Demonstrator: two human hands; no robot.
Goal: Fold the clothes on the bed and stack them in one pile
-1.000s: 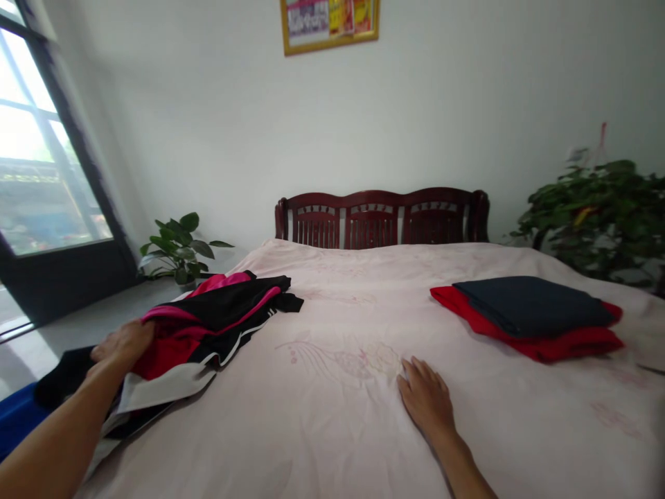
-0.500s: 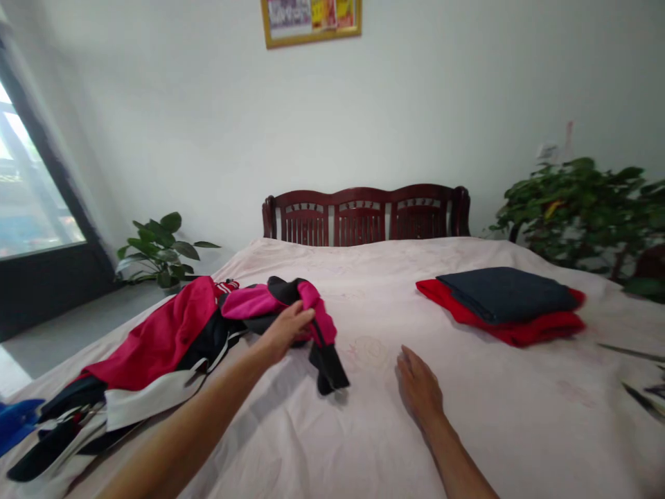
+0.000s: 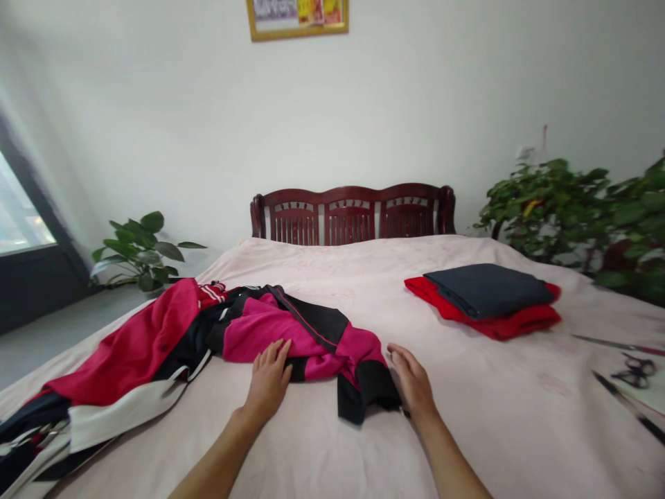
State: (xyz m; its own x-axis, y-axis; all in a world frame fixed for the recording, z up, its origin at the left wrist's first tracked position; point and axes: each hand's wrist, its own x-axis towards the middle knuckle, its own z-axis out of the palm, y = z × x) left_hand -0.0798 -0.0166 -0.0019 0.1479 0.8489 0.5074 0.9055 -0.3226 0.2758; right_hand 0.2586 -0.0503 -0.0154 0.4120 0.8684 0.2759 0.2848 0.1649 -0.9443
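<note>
Pale sheet lies under the pink garment. At its near edge rests the left hand, fingers slightly apart; beside its black cuff, the right hand, fingers together.

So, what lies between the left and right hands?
In the head view, part of a bright pink-and-black fabric garment lies on the pale pink bedsheet between the left hand and right hand.

jacket: magenta, black panels, one panel carrying a thin pink line. loose clothes: red, white, navy, partly white-striped. folded stack: dark blue and red. sheet: pale pink, faint floral pattern. headboard: dark red-brown. picture frame: gold.
</note>
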